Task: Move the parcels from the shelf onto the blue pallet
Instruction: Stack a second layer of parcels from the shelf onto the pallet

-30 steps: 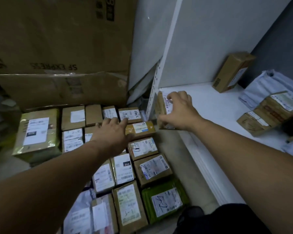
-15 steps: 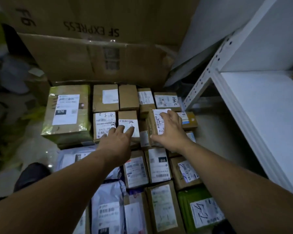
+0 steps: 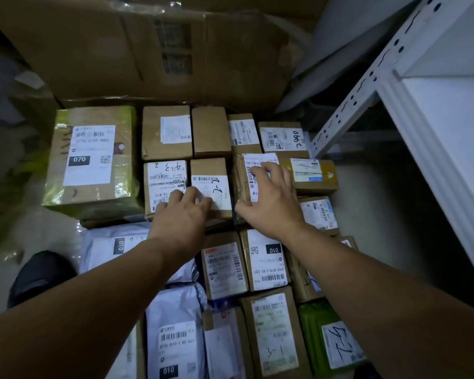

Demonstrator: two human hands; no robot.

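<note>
Downward head view. Centre of frame: right hand (image 3: 268,198) clasped on a small brown cardboard parcel with a white barcode label (image 3: 242,184), fingers across its top, thumb against its near-left edge. The parcel is set among rows of labelled parcels, touching a yellow-taped brown box (image 3: 312,173) on its right. Just left of centre: left hand (image 3: 181,214) flat and relaxed, gripping nothing, fingertips pressing on a brown box with handwritten marks (image 3: 211,184) and on a brown box with a large white label (image 3: 164,181). Right of frame: white perforated metal shelf (image 3: 367,86), well apart from the held parcel. Probable hazards: tipping or sliding toward the bare gap at right if released before sitting level; jamming in a tight slot; nudging the yellow-taped box outward; shifting of the pressed boxes under uneven pressure. Hidden or unclear: blue pallet not visible, presumably beneath the parcels; label text under the fingers; lower-row parcels cut off at the bottom edge; shelf contents outside the frame; left margin dim and blurred.
</note>
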